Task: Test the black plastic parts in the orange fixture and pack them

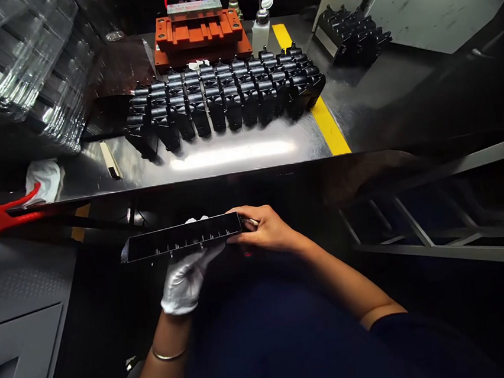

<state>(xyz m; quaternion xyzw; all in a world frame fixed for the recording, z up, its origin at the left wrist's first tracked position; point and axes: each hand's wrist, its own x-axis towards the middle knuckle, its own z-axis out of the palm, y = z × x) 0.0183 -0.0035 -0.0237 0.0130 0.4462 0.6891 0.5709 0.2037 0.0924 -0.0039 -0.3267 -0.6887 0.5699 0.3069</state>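
Note:
A long, shallow black plastic part (180,236) with a thin rim and small pins along its near side is held in front of my body, below the bench edge. My left hand (183,282), in a white glove, supports it from beneath, and white fingertips show over its far edge. My bare right hand (268,228) grips its right end between thumb and fingers. Something small and pale (250,222) shows at those fingers, too little of it to name. Beyond, several rows of black molded parts (225,93) stand on the metal bench (248,153).
An orange fixture (199,30) and a white dispenser bottle (260,30) stand behind the rows. More black parts (348,34) sit back right. Clear plastic trays (22,74) are stacked left, near a cutter-like tool (109,160), a white cloth (43,179) and red handles (0,219).

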